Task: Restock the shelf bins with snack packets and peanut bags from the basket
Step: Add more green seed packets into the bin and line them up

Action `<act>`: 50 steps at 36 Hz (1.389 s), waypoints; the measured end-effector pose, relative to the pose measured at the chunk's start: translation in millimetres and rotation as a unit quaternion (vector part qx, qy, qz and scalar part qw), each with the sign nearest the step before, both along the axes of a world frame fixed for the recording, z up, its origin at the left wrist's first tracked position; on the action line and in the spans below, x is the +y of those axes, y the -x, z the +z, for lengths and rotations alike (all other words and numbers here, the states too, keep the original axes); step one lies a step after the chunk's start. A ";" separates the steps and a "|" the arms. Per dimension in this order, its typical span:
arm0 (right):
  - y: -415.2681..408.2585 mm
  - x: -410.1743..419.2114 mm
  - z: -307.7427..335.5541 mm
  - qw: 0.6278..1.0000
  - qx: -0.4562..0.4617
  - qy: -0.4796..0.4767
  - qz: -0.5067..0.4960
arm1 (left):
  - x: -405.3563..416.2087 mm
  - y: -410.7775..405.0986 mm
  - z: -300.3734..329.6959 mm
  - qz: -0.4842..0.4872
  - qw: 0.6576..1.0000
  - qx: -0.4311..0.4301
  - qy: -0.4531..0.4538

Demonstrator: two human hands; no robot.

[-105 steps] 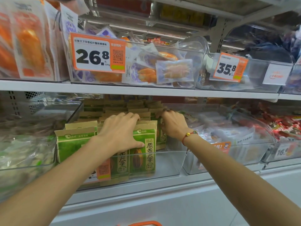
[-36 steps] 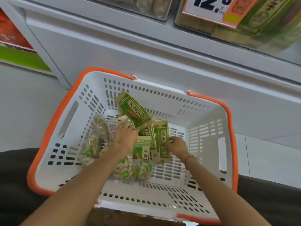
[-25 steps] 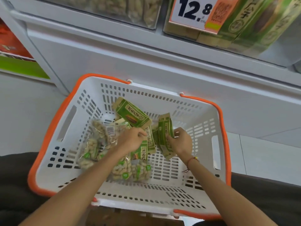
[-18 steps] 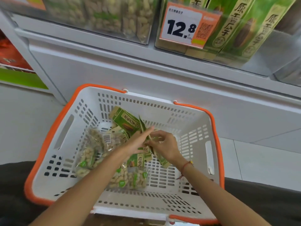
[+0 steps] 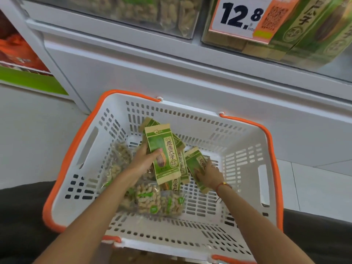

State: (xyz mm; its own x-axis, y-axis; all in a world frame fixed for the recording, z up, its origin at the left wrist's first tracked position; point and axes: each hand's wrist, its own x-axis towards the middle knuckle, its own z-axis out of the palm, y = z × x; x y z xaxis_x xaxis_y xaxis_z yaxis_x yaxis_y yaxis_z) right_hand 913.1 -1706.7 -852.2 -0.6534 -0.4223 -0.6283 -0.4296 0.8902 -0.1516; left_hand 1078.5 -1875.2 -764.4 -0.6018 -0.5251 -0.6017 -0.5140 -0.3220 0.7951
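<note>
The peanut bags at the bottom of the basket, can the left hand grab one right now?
Probably not right away. The left hand grips a green snack packet, so its fingers are busy. The peanut bags lie uncovered just below its forearm in the basket, so reaching them looks easy once it lets go.

both forearms bare, no sleeves in view. left hand point(image 5: 142, 164) has nothing on it. right hand point(image 5: 209, 173) has a thin red cord bracelet point(image 5: 222, 185) at the wrist with a small gold bead, loose end hanging below.
</note>
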 end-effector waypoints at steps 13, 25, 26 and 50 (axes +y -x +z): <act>41.8 1.3 83.3 0.996 -0.079 0.026 -0.037 | -4.2 -8.0 5.5 0.030 0.999 -0.013 -0.038; -26.5 -66.5 123.8 0.880 -0.285 0.342 -0.164 | 13.8 10.2 20.6 0.052 0.996 0.029 -0.066; -33.0 -71.2 121.9 0.882 -0.271 0.352 -0.155 | 15.0 8.6 26.5 0.053 0.997 0.026 -0.046; -12.3 -96.8 84.3 0.971 0.087 0.158 0.156 | -18.1 -27.4 -16.9 0.244 0.969 0.016 -0.043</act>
State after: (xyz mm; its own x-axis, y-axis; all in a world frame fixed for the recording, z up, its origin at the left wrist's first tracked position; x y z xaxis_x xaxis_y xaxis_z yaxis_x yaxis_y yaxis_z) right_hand 925.4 -1803.5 -767.9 -0.5466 -0.7712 -0.3263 -0.7150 0.6326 -0.2976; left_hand 1105.9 -1893.2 -781.4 -0.3137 -0.7005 -0.6411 -0.2602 -0.5859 0.7675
